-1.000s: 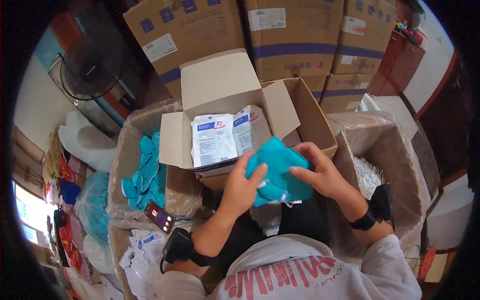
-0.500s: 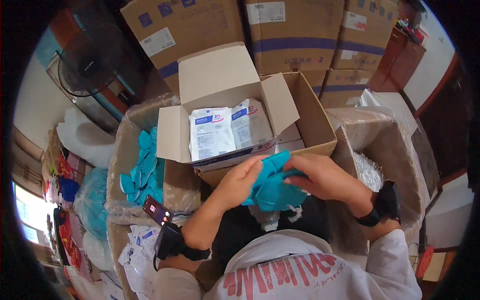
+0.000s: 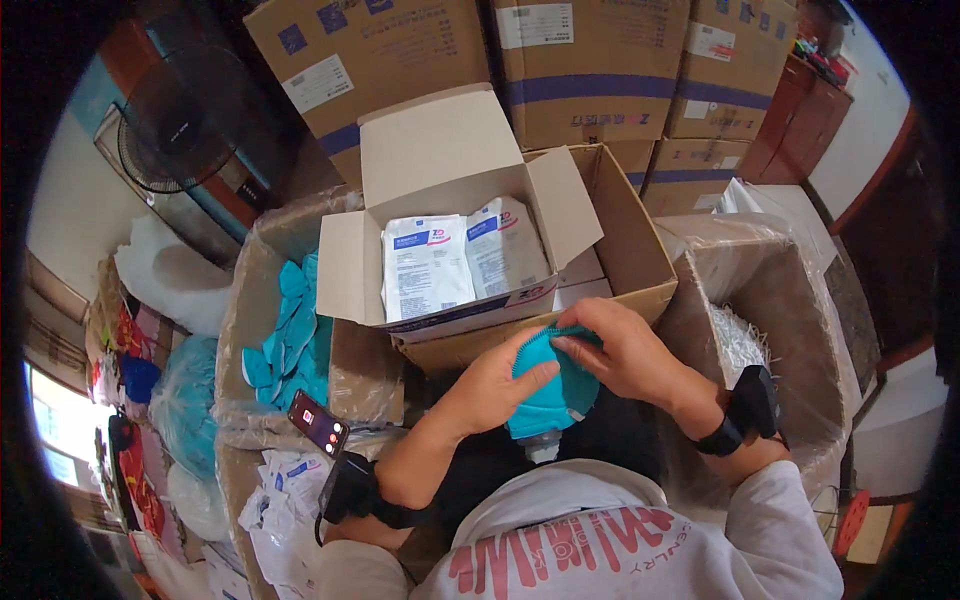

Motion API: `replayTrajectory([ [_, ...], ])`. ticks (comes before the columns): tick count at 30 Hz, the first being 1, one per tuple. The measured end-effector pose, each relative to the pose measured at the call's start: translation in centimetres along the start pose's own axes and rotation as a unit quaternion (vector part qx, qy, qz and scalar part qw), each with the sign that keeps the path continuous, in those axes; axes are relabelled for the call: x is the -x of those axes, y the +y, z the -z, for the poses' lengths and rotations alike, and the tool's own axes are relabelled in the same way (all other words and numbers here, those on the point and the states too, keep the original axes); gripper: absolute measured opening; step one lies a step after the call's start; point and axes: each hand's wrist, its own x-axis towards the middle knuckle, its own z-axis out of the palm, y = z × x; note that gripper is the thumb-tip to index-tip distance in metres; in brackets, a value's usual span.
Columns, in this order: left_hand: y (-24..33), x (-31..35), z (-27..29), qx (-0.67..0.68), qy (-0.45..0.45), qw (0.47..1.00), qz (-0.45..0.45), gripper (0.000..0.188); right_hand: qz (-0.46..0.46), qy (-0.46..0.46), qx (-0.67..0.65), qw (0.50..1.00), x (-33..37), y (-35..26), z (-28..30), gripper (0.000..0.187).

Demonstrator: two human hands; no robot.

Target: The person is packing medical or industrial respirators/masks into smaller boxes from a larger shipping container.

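Observation:
In front of my chest I hold a teal face mask (image 3: 553, 392) with a finely ridged upper edge. My left hand (image 3: 487, 385) is closed on its left side, the thumb lying across the front. With bent fingers and thumb, my right hand (image 3: 630, 350) grips the ridged edge at the upper right. A pale translucent piece (image 3: 543, 448) shows just under the mask; what it is I cannot make out. Just beyond my hands, an open white carton (image 3: 342, 262) holds white printed packets (image 3: 428, 268) standing in two rows.
A plastic-lined box at left holds teal masks (image 3: 290, 335). Another box, lower left, has white packets (image 3: 285, 505) and a phone (image 3: 318, 422) near its rim. White straps (image 3: 738, 335) lie in the lined box at right. Large brown cartons (image 3: 590, 75) are stacked behind.
The teal pieces bunched between my hands now show as one rounded mask, its ridged edge upward. My left hand has shifted slightly right, and my right hand has turned over the top edge.

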Motion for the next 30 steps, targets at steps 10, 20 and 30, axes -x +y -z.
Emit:
replayTrajectory([
  [10,1.1,0.4,0.5,-0.049,0.059,0.997,0.020,0.035,-0.004,0.097,-0.050,0.994,0.4,0.8,-1.0,0.035],
  [20,-1.7,-0.1,-0.8,0.053,0.162,0.985,-0.022,0.030,-0.134,0.130,-0.291,0.938,2.5,1.1,-5.8,0.028],
  [30,2.3,-2.0,-0.5,-0.432,0.131,0.873,-0.184,0.027,-0.005,0.079,-0.009,0.997,1.7,1.6,-5.2,0.021],
])
